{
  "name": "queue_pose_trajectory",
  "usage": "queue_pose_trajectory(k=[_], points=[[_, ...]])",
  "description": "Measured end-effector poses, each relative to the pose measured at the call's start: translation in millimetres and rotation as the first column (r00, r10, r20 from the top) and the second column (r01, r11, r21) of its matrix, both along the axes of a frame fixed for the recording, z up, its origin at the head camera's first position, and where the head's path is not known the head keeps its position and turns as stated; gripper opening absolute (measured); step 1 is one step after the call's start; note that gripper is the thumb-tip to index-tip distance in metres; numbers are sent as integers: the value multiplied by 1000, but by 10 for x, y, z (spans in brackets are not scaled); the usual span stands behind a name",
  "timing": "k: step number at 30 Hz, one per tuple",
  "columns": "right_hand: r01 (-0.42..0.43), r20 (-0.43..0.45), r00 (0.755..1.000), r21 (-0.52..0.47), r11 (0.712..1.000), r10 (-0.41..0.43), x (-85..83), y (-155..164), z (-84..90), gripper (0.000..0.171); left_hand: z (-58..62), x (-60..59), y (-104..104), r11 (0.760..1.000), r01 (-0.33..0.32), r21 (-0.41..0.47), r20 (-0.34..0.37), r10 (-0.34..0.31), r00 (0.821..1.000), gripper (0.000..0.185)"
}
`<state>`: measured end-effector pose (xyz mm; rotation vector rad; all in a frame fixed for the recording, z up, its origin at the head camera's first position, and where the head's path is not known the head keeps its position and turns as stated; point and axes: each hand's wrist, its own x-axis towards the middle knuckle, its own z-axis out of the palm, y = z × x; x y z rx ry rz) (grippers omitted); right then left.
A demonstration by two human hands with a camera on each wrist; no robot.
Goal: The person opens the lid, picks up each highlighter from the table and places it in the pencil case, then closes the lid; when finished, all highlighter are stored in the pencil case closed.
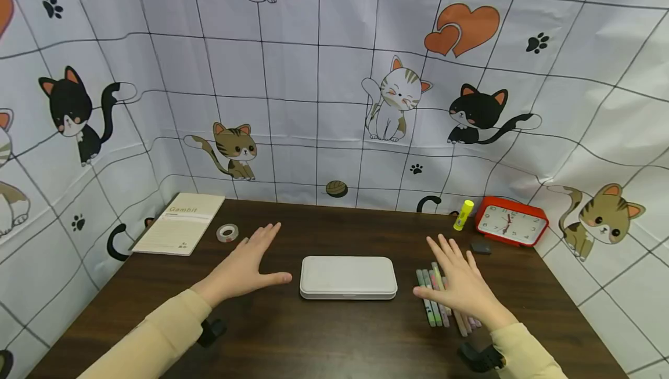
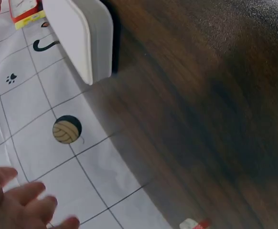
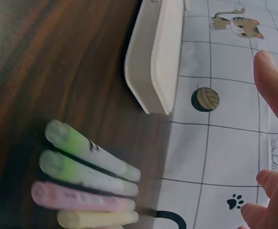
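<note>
- White case (image 1: 347, 277) is lying flat at the centre of the dark wooden desk (image 1: 324, 344), lid shut; its contents cannot be seen.
- Left hand (image 1: 245, 266) is hovering just left of the case with fingers straight and spread wide, holding nothing. Whether the palm is touching the desk cannot be told.
- Right hand (image 1: 460, 286) is hovering to the right of the case, fingers also spread wide and empty, covering part of a row of highlighters (image 1: 434, 303).
- The highlighters are lying loose on the desk side by side, outside the case; the right wrist view is showing green, pink and yellow barrels (image 3: 89, 169) near the case's end (image 3: 155, 57).
- The left wrist view is showing the case's other end (image 2: 79, 38) and fingertips (image 2: 26, 205) held apart, gripping nothing.
- A notebook (image 1: 180, 222) and a tape roll (image 1: 227, 232) are sitting at the far left of the desk.
- A yellow glue stick (image 1: 463, 215), a red clock (image 1: 511, 220) and a small dark eraser (image 1: 480, 246) are sitting at the far right.
- A cat-print cloth (image 1: 313, 77) is hanging behind and beside the desk.
</note>
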<state>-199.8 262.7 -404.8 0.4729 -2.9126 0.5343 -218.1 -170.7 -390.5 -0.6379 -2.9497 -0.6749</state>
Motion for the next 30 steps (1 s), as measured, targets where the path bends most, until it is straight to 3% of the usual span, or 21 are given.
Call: queue_pose_trajectory(k=[4, 8, 21, 30], points=[[-19, -10, 1000, -6, 1000, 19, -1, -66, -68, 103, -70, -26, 36, 997, 73, 18, 74, -74, 994, 109], [-26, -7, 1000, -20, 999, 26, 1, -117, -102, 102, -119, -64, 97, 995, 92, 37, 117, -96, 988, 107], [-92, 17, 995, -88, 992, 94, -146, -292, -209, 102, -295, -231, 286, 991, 108, 80, 168, -120, 978, 97], [-120, 74, 989, -97, 988, 127, -244, -550, -277, 97, -447, -294, 366, 982, 159, 105, 204, -178, 963, 101]])
